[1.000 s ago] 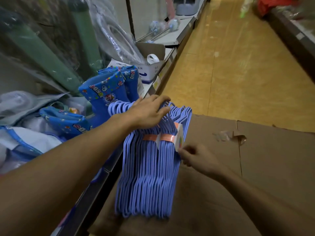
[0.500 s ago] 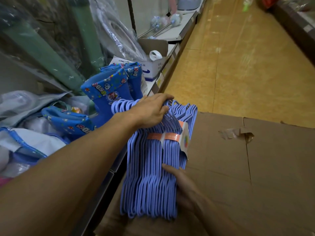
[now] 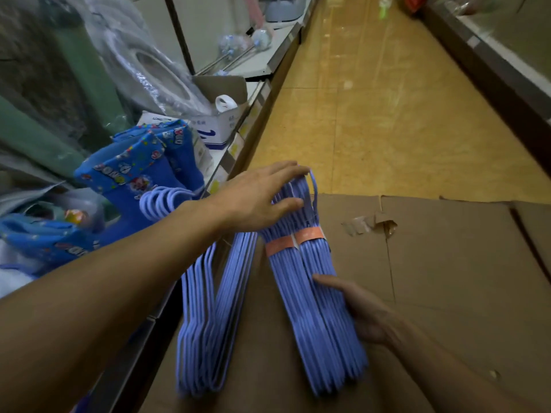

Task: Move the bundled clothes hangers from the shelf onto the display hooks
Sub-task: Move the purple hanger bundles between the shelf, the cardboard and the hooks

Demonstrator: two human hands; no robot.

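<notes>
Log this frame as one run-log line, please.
left hand: on banded hanger bundle top | right hand: grips bundle side | second hanger bundle: beside, untouched | under: cardboard

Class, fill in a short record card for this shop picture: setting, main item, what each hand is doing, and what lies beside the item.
Setting: shop aisle with a yellow tiled floor
Main item: bundle of lilac plastic clothes hangers bound by an orange paper band
Surface: flattened brown cardboard box
Left hand: fingers straight, pressing on the bundle's hook end
Right hand: grip curled round the bundle's lower part
Beside it: second set of lilac hangers, blue patterned children's rain boots
</notes>
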